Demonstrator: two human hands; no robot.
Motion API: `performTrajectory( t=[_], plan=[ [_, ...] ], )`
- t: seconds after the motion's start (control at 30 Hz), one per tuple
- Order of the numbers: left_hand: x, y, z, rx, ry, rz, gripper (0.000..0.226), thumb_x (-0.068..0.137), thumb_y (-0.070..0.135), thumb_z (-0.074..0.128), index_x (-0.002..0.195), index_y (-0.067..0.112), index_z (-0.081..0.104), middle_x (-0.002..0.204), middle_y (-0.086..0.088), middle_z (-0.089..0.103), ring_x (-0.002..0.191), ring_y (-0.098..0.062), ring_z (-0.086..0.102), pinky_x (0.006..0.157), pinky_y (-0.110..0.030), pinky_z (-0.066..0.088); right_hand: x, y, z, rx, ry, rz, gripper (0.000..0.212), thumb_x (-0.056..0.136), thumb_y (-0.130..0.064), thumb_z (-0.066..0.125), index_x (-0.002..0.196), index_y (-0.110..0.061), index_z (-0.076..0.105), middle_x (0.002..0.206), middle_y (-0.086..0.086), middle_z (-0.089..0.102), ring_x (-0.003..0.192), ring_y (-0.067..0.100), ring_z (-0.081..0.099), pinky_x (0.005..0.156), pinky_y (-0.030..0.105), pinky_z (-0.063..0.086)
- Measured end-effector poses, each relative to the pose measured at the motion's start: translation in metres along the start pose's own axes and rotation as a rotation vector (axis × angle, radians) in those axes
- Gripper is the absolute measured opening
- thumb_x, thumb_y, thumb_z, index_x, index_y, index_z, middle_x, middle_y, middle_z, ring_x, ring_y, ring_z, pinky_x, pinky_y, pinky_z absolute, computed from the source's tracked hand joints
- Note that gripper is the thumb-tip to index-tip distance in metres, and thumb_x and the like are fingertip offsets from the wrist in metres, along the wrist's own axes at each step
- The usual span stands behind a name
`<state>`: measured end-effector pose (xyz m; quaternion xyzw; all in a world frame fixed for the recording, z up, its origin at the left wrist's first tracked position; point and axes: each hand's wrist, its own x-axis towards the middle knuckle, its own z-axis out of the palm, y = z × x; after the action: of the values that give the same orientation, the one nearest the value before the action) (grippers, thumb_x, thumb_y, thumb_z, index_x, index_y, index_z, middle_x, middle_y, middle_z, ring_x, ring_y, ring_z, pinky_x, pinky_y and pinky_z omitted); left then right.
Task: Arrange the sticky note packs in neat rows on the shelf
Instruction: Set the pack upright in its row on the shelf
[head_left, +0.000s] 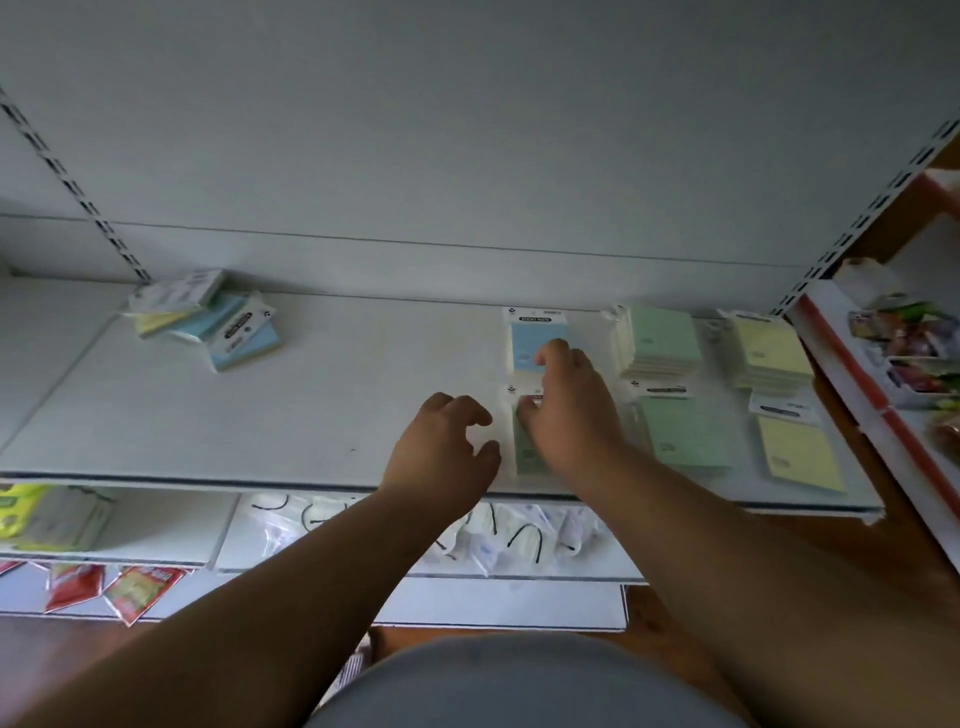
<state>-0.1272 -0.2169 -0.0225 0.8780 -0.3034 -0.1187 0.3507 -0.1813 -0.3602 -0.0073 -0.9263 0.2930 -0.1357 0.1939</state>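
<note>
Sticky note packs lie on the white shelf (260, 415). A blue pack (527, 340) sits toward the back, and a green pack (524, 447) lies just in front of it. My right hand (569, 410) rests on these two, fingertips touching the blue pack and thumb on the green one. My left hand (447, 447) hovers beside the green pack's left edge, fingers loosely curled and holding nothing. To the right stand green stacks (660, 338) (680, 431) and yellow stacks (769, 348) (800, 452). A loose heap of blue and yellow packs (208, 317) lies at the back left.
Slotted uprights (72, 187) (872, 208) flank the grey back panel. A lower shelf (519, 571) holds bagged items with black handles, plus red sachets (130, 587) at left. A red-edged shelf (852, 374) with colourful goods juts in at right.
</note>
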Motion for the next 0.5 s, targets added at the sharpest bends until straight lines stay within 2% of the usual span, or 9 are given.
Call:
performTrajectory(
  t=[0.1,0.2,0.3,0.37,0.5],
  plan=[
    [0.003,-0.025,-0.022,0.004,0.011,-0.031,0.023,0.077,0.026,0.065,0.1,0.029,0.063,0.099,0.013,0.053,0.07,0.002,0.058,0.065,-0.012,0.037,0.005,-0.029,0.013,0.048,-0.038,-0.03,0.034,0.083,-0.019,0.065,0.114,-0.014,0.051,0.107,0.008,0.055,0.092,0.027,0.058,0.071,0.028,0.038],
    [0.009,-0.053,-0.047,0.014,-0.027,-0.034,0.023,0.078,0.025,0.064,0.101,0.029,0.064,0.098,0.014,0.055,0.072,0.003,0.058,0.066,-0.012,0.036,0.011,-0.056,0.025,-0.062,-0.061,-0.001,0.033,0.084,-0.031,0.065,0.111,-0.016,0.053,0.107,0.008,0.055,0.098,0.029,0.056,0.074,0.032,0.043],
    [0.02,-0.068,-0.063,0.012,-0.105,0.025,0.023,0.079,0.025,0.064,0.102,0.03,0.064,0.098,0.014,0.056,0.076,0.0,0.059,0.07,-0.015,0.038,0.011,-0.061,0.026,-0.358,-0.033,0.128,0.054,0.08,-0.057,0.06,0.114,-0.017,0.05,0.113,0.011,0.052,0.107,0.033,0.05,0.082,0.041,0.044],
    [0.029,-0.069,-0.065,0.005,-0.16,0.08,0.022,0.08,0.024,0.064,0.101,0.029,0.065,0.099,0.013,0.058,0.079,-0.002,0.058,0.071,-0.015,0.038,0.005,-0.055,0.024,-0.47,-0.057,0.235,0.066,0.076,-0.067,0.056,0.118,-0.017,0.046,0.118,0.013,0.049,0.111,0.035,0.046,0.086,0.046,0.041],
    [0.037,-0.055,-0.051,-0.015,-0.291,0.199,0.024,0.08,0.024,0.064,0.104,0.028,0.065,0.102,0.01,0.061,0.084,-0.004,0.057,0.076,-0.016,0.039,-0.008,-0.041,0.022,-0.436,-0.091,0.377,0.061,0.075,-0.056,0.06,0.119,-0.016,0.044,0.119,0.014,0.047,0.111,0.036,0.046,0.087,0.046,0.039]
  ],
)
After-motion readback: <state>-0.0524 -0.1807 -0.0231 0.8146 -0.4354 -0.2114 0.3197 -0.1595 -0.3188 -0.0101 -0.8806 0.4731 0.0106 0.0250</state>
